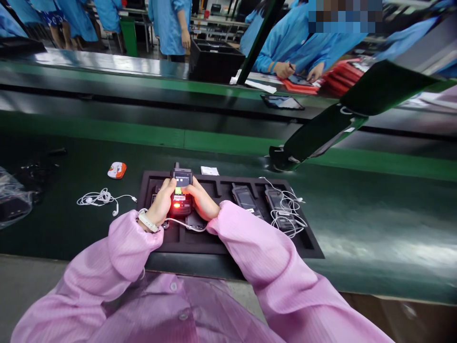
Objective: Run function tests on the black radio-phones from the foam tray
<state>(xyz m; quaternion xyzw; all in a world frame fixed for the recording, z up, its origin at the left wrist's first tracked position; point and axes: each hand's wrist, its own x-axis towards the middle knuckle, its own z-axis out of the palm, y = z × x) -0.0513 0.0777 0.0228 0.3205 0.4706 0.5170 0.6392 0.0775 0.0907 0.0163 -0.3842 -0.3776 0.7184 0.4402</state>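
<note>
Between my two hands I hold a black handheld radio (183, 200) upright, its stubby antenna at the top left. Its small screen is lit, and a red light glows on its lower front. My left hand (161, 202) grips the left side, thumb beside the screen. From the right, my right hand (203, 199) wraps the other side, thumb over the front below the screen. A white strap circles my left wrist, and a white cord runs below the radio. Underneath lies a black foam tray (214, 240) with compartments; part of another device shows behind my hands.
In the tray's right part lie a radio (246, 199) and another radio (276, 202) under coiled white earphones (291, 216). Left are white earphones (102, 197), an orange-white case (116, 170) and a plastic bag (12, 200). A dark green arm-like stand (321, 128) rises at right. Co-workers in blue stand beyond.
</note>
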